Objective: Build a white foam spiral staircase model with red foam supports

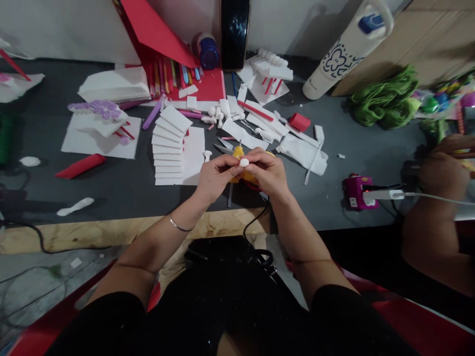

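Between the fingertips of both hands is a small white piece (pixel 244 162), rounded in shape. My left hand (pixel 218 173) pinches it from one side and my right hand (pixel 267 170) from the other. Under and behind the hands lies a yellow tool (pixel 238 152), partly hidden by them. Left of my left hand, a fanned stack of white strips (pixel 167 148) rests on a white sheet (pixel 193 148). A small white shaped piece (pixel 207 155) lies beside that hand. White paper scraps (pixel 302 152) are spread beyond my right hand.
White models stand at left (pixel 98 121) and back right (pixel 270 74). A phone (pixel 235 34), a blue jar (pixel 208 52) and a white bottle (pixel 343 54) stand along the back. A purple adapter (pixel 358 193) and another person's arm (pixel 441 198) are at right.
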{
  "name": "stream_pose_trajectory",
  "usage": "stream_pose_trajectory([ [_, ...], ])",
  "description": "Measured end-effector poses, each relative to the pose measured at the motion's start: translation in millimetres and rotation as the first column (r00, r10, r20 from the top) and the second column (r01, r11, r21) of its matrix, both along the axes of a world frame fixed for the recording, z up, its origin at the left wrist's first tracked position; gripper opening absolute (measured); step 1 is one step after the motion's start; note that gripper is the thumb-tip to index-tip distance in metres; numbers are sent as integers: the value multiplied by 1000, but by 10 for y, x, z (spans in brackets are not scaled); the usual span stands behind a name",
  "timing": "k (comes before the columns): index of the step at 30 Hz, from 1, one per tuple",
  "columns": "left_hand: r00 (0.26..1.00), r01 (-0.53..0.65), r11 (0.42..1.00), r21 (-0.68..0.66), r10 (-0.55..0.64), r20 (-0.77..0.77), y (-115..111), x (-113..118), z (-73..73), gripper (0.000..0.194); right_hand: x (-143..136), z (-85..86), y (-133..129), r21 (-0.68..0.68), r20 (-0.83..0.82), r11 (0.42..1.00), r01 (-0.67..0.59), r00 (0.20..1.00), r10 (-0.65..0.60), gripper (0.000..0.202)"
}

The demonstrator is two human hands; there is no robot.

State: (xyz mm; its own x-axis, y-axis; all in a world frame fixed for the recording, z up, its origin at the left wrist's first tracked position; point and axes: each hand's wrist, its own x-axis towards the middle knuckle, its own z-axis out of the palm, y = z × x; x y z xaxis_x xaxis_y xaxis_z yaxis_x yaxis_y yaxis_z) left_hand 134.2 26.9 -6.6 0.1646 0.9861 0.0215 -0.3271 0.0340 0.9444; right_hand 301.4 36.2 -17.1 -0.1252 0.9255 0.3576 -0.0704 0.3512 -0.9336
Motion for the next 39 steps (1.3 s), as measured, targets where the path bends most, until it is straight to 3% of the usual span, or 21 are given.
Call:
stream_pose_trajectory([
  [3, 997, 6, 998, 55, -1, -80, 29, -30, -16, 49, 3, 44, -13, -59, 23, 998, 21, 1000, -20, 23],
  [6, 983, 35, 970, 239, 10, -185, 77, -109, -5, 54, 11, 102, -21, -115, 31, 993, -17, 999, 20, 29],
  [10, 928, 172, 843, 510, 34, -370, 127, -231, 37, 36, 19, 156, -27, -207, 9, 974, -92, 995, 96, 35],
  [14, 887, 191, 759, 623, 138, -441, 127, -264, 50, 26, -10, 168, -52, -280, -110, 945, -171, 983, 145, 35],
  [18, 871, 153, 731, 665, 219, -440, 99, -228, 32, 25, -48, 175, -79, -372, -196, 903, -215, 969, 150, 45],
  [22, 850, 85, 787, 612, 263, -457, 90, -204, 22, 30, -50, 217, -89, -450, -192, 876, -173, 977, 95, 49],
  [30, 874, 97, 783, 614, 228, -429, 78, -196, 18, 27, -36, 266, -123, -538, -244, 815, -216, 965, 94, 44],
  [35, 892, 119, 725, 678, 222, -394, 48, -180, 35, 23, -18, 309, -130, -581, -370, 736, -348, 918, 142, 41],
  [39, 857, 156, 674, 722, 272, -439, 28, -167, 52, 23, -12, 348, -112, -612, -452, 650, -451, 874, 180, 41],
])
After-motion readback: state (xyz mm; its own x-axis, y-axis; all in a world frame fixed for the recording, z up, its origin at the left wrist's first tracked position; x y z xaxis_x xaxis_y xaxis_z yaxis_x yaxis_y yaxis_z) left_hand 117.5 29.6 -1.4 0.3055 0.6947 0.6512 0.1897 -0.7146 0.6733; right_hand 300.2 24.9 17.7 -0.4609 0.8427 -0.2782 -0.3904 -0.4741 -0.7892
